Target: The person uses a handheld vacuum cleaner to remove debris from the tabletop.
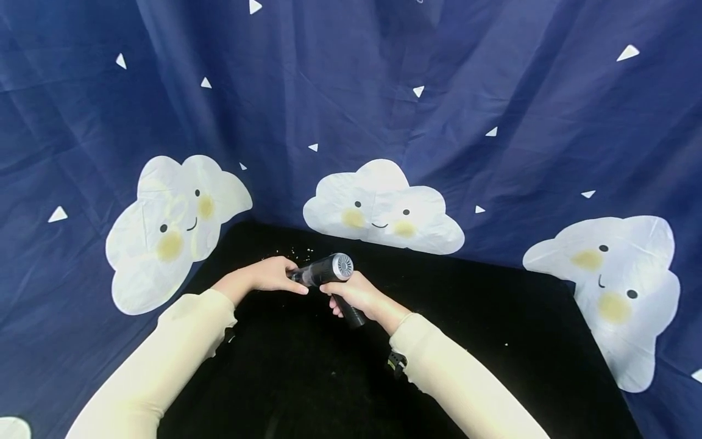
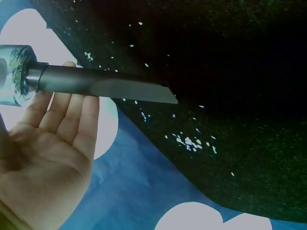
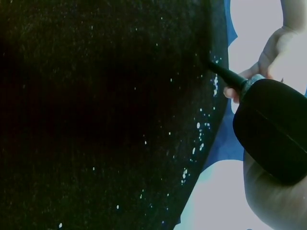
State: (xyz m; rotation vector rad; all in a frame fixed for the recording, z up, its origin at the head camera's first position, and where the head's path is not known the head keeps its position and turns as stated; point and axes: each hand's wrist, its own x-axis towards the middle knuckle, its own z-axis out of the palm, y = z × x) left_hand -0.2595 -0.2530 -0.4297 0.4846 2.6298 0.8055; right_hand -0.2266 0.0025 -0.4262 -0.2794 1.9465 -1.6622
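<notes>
A black handheld vacuum (image 1: 323, 271) with a silver vented end lies across the middle of the head view. My right hand (image 1: 356, 291) grips its dark handle (image 1: 349, 312). My left hand (image 1: 269, 274) is at the front end, its fingers nearly straight along the slanted black nozzle (image 2: 105, 84) in the left wrist view. Bits show inside the clear chamber (image 2: 19, 76) behind the nozzle. Small white scraps (image 2: 188, 142) lie scattered around and beyond the nozzle tip. In the right wrist view the vacuum's dark body (image 3: 273, 124) covers much of my right hand.
Black cloth covers the table (image 1: 307, 378). More white scraps (image 3: 185, 175) run along its edge, with a few lone ones farther in. A blue curtain (image 1: 362, 91) with white clouds and triangles hangs around the far side and both sides.
</notes>
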